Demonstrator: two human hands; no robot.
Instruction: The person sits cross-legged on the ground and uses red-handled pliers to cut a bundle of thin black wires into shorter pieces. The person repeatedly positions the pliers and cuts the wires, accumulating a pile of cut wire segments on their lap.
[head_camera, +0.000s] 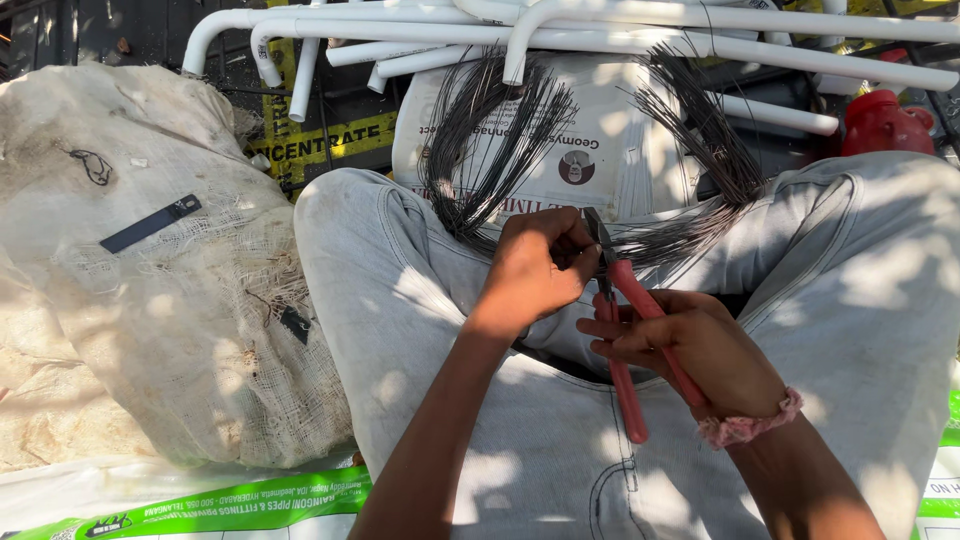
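Both hands meet over my lap: my left hand (535, 265) pinches the black wire bundle (640, 245), which runs rightward; my right hand (690, 345) grips the red-handled pliers (625, 330), jaws pointing far.

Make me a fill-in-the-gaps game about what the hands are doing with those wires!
1. The right hand holds pliers whose handles are coloured ____.
2. The left hand pinches a bundle of thin ____ wires at the pliers' tip.
3. The right wrist wears a pink ____.
4. Above the wires lie bent plastic pipes coloured ____.

Missing words: red; black; scrunchie; white
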